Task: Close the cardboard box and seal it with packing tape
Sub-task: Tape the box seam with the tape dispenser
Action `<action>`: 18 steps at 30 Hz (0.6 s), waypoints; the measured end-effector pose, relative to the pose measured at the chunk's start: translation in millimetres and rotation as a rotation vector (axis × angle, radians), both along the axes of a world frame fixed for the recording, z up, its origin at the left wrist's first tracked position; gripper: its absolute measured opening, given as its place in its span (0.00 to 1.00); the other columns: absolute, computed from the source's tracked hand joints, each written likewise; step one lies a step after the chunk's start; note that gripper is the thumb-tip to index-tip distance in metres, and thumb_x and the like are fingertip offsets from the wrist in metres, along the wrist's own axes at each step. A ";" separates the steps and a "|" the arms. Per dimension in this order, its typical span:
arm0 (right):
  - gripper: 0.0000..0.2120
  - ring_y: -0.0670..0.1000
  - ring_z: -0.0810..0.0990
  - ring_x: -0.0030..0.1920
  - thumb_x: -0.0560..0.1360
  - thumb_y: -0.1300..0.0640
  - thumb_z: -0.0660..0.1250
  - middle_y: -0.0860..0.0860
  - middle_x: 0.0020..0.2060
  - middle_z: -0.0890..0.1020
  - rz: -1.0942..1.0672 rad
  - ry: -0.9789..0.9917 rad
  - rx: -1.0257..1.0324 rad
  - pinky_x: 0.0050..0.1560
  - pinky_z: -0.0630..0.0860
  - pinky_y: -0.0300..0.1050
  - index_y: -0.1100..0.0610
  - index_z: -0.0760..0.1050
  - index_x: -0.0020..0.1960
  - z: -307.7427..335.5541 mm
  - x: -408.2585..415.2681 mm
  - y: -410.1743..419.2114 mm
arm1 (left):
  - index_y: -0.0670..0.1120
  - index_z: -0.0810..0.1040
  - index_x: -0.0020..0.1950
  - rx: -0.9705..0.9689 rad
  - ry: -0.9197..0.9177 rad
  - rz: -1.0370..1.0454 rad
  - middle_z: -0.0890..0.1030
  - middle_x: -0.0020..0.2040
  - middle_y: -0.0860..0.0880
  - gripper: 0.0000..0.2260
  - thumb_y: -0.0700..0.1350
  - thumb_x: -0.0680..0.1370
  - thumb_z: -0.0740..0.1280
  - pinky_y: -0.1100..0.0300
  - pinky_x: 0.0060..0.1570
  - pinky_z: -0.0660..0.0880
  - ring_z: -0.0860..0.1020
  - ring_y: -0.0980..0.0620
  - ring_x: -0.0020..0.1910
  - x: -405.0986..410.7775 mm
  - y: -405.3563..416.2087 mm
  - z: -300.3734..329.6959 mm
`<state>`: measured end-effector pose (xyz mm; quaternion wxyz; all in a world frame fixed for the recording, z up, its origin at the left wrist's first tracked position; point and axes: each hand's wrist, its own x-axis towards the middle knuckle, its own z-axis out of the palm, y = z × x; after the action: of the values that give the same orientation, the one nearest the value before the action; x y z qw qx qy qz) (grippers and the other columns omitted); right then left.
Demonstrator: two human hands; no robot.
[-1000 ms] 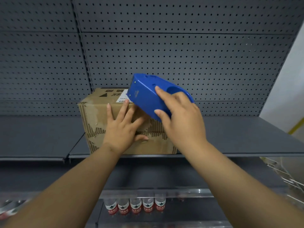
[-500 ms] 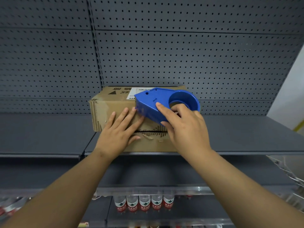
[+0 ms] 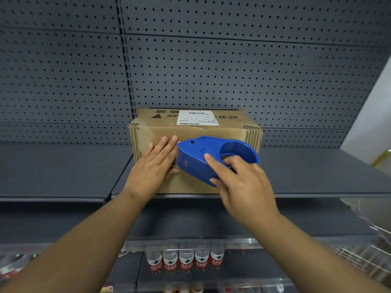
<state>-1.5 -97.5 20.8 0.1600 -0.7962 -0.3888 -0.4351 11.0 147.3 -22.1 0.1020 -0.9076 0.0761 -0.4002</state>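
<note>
A brown cardboard box (image 3: pixel 211 132) with a white shipping label on top sits on a grey shelf (image 3: pixel 317 174), its flaps shut. My left hand (image 3: pixel 154 168) lies flat with straight fingers against the box's front face, left of centre. My right hand (image 3: pixel 243 185) grips a blue packing tape dispenser (image 3: pixel 201 155), fingers curled into its round opening. The dispenser's nose touches the front face right beside my left fingertips. The tape itself is hidden.
A grey pegboard wall (image 3: pixel 211 70) rises behind the box. Water bottles (image 3: pixel 186 261) with red labels stand in a row on the lower shelf. A wire rack (image 3: pixel 370 240) shows at the lower right.
The dispenser has come down from the box's top edge onto the front face and levelled out. My left hand stays pressed on the front. The view has shifted.
</note>
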 end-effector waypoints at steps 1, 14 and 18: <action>0.17 0.55 0.78 0.35 0.72 0.56 0.63 0.56 0.39 0.80 -0.008 0.003 -0.017 0.33 0.73 0.46 0.55 0.78 0.60 -3.5 -0.3 -1.6 | 0.42 0.62 0.72 -0.012 0.003 -0.004 0.62 0.73 0.49 0.27 0.58 0.80 0.47 0.56 0.72 0.45 0.43 0.56 0.75 0.1 1.3 -0.3; 0.24 0.53 0.77 0.29 0.62 0.58 0.79 0.53 0.34 0.79 -0.114 0.031 -0.153 0.30 0.71 0.43 0.54 0.80 0.58 -15.5 7.5 6.8 | 0.45 0.56 0.74 -0.053 0.019 -0.036 0.60 0.73 0.50 0.26 0.54 0.79 0.52 0.58 0.72 0.45 0.41 0.58 0.75 -5.4 4.6 -0.5; 0.25 0.53 0.76 0.28 0.61 0.59 0.79 0.53 0.34 0.79 -0.120 0.031 -0.156 0.31 0.71 0.41 0.54 0.80 0.58 -16.0 8.1 6.8 | 0.47 0.57 0.74 -0.166 -0.024 -0.082 0.62 0.73 0.49 0.35 0.31 0.72 0.68 0.55 0.70 0.57 0.53 0.53 0.74 -17.9 2.4 -2.9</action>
<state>6.6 -90.7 4.9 0.0770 -0.8348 -0.3704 -0.4000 -6.9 149.7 -25.0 0.0109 -0.9041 0.0784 -0.4200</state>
